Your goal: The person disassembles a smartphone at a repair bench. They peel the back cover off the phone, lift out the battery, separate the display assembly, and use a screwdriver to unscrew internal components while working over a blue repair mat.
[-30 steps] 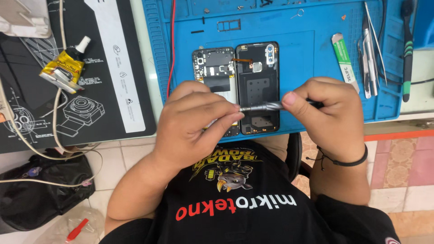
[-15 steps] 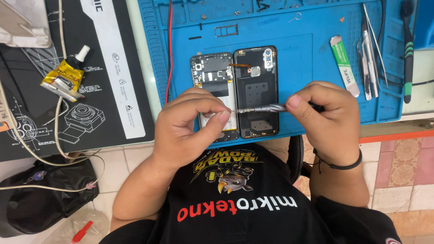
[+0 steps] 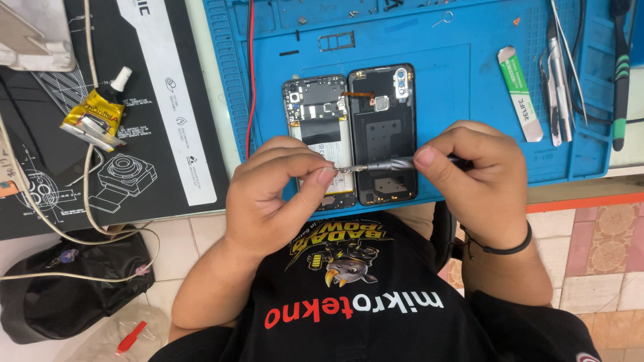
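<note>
A slim, stiff precision screwdriver point(image 3: 386, 163) was gripped at its handle by the right hand point(image 3: 473, 177); its tip was pinched by left-hand fingers point(image 3: 325, 177) above the opened, fragile phone point(image 3: 320, 127).

Bench point(image 3: 577, 191) with two mats.
Carries blue mat point(image 3: 469, 60) and black mat point(image 3: 154, 134) side by side; on blue: opened phone point(image 3: 318, 127), back cover point(image 3: 384, 134), pry tool point(image 3: 520, 94), tweezers point(image 3: 557, 80); on black: glue tube point(image 3: 94, 117).
</note>
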`<move>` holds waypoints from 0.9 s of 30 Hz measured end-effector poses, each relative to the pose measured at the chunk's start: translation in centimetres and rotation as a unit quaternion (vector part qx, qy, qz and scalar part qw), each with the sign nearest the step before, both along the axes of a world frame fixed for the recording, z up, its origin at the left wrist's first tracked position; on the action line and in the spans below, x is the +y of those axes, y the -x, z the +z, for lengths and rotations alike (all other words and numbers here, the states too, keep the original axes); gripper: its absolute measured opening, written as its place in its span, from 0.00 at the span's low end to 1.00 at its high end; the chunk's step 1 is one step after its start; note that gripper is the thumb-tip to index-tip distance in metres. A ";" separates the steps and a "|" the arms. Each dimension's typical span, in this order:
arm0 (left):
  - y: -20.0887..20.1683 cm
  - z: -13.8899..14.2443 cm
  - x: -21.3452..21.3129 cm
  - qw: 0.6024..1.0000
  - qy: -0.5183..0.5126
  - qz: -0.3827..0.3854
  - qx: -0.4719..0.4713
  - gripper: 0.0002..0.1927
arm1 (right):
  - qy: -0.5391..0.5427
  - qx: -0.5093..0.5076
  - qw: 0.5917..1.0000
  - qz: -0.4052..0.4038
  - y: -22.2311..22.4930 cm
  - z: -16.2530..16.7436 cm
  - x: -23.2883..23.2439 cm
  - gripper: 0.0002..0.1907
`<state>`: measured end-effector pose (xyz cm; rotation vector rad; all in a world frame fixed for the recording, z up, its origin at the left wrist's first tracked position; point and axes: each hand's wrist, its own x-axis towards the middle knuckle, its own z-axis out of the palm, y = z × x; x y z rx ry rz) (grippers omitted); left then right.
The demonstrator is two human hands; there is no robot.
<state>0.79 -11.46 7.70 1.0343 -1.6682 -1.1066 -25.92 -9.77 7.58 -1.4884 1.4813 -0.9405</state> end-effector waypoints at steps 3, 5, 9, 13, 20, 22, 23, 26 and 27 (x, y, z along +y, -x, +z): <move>-0.1 0.3 -0.1 0.999 0.039 -0.002 -0.037 0.05 | 0.019 0.014 1.000 0.012 0.0 0.5 -0.2 0.07; 0.0 0.5 0.1 0.998 0.043 0.014 -0.041 0.05 | 0.037 0.007 0.999 0.022 -0.1 0.8 -0.2 0.07; 0.1 0.2 0.7 0.997 0.063 0.031 -0.028 0.06 | 0.089 -0.011 0.996 0.028 -0.2 0.4 -0.1 0.12; 0.5 -0.6 1.7 0.998 0.019 0.029 0.051 0.05 | 0.053 -0.031 0.998 0.022 -0.5 -0.8 0.5 0.08; 0.7 -1.3 3.7 0.954 -0.148 0.034 0.257 0.08 | -0.079 -0.280 0.956 -0.025 -2.6 -3.2 1.9 0.09; 0.6 -1.3 3.7 0.959 -0.139 0.034 0.243 0.08 | -0.059 -0.264 0.962 -0.025 -2.5 -3.4 2.1 0.10; 0.6 -1.4 3.6 0.964 -0.124 0.033 0.232 0.08 | -0.049 -0.256 0.965 -0.026 -2.4 -3.5 2.2 0.10; 0.8 -1.3 3.5 0.972 -0.097 0.033 0.211 0.08 | -0.070 -0.358 0.931 -0.030 -2.3 -3.9 2.5 0.12; 0.9 -1.3 3.4 0.974 -0.087 0.033 0.205 0.08 | -0.090 -0.375 0.922 -0.034 -2.3 -4.2 2.6 0.13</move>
